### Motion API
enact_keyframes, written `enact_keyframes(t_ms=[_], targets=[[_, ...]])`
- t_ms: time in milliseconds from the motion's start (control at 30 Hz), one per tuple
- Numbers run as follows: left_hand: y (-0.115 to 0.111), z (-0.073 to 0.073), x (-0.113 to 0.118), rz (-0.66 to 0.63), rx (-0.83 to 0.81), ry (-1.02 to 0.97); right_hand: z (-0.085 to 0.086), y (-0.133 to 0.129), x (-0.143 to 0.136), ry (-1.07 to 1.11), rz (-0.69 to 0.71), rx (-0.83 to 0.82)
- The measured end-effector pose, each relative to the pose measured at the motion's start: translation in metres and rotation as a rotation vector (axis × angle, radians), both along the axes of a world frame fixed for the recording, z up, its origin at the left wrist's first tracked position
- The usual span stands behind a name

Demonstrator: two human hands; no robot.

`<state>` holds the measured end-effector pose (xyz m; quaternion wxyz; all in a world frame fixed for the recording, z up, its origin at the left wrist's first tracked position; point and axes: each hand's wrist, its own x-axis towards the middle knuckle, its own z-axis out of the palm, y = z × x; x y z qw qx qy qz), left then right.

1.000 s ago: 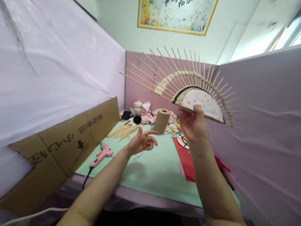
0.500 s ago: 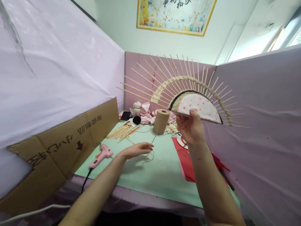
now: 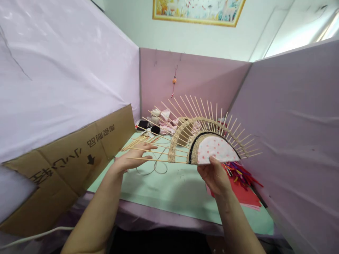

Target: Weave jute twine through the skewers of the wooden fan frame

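Note:
A half-round woven fan frame (image 3: 217, 150) has thin sticks radiating outward, a spotted white fabric centre, a black band and a woven outer cord band (image 3: 180, 134). My right hand (image 3: 215, 175) grips its straight lower edge, thumb on the fabric. My left hand (image 3: 135, 155) is at the fan's left end, behind or beside the leftmost sticks, its fingers spread; whether it touches them is unclear. A thin loose cord (image 3: 156, 169) loops over the table below the woven band. Behind the sticks stands a brown cord spool (image 3: 182, 132), partly hidden.
On the green table (image 3: 164, 194) lie loose sticks (image 3: 129, 144), a black ball (image 3: 155, 130) and pink cloth at the back. Red sheets (image 3: 246, 192) and coloured fuzzy strips (image 3: 239, 174) lie right. A cardboard panel (image 3: 71, 165) stands left; fabric walls enclose the sides.
The fan frame has come down and tilted, and its sticks now overlap the spool. My left hand has moved left and up to the leftmost sticks. The glue gun is now largely hidden.

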<state>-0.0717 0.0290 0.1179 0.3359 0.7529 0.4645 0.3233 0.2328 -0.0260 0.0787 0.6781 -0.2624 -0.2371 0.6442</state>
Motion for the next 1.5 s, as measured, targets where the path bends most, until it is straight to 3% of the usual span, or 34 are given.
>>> enact_keyframes(t_ms=[67,167,333,567,833,1000,1233,1300,1500], targets=[[0.003,0.001,-0.007,0.019,-0.042,-0.047,-0.002,-0.003,0.0,-0.003,-0.01,-0.023],[0.005,-0.001,-0.001,0.023,-0.077,-0.302,-0.002,-0.005,-0.002,-0.013,-0.001,-0.029],[-0.001,-0.017,0.032,-0.228,-0.073,-0.567,-0.003,-0.008,-0.005,-0.026,0.03,-0.017],[-0.011,-0.026,0.053,-0.268,-0.462,-0.868,-0.01,-0.011,-0.002,-0.029,0.024,-0.041],[-0.017,-0.031,0.067,-0.105,-0.532,-0.94,-0.02,-0.014,-0.008,-0.043,0.076,-0.053],[-0.021,-0.032,0.072,-0.032,-0.482,-0.905,-0.026,-0.012,-0.007,-0.034,0.074,-0.048],[-0.003,-0.026,0.044,-0.209,-0.362,-0.456,-0.028,-0.016,0.002,-0.066,0.099,-0.066],[0.005,-0.023,0.033,-0.275,-0.395,-0.351,-0.029,-0.018,0.006,-0.075,0.103,-0.078],[0.023,-0.018,0.006,-0.301,-0.688,-0.53,-0.037,-0.022,0.021,-0.109,0.093,-0.112]])
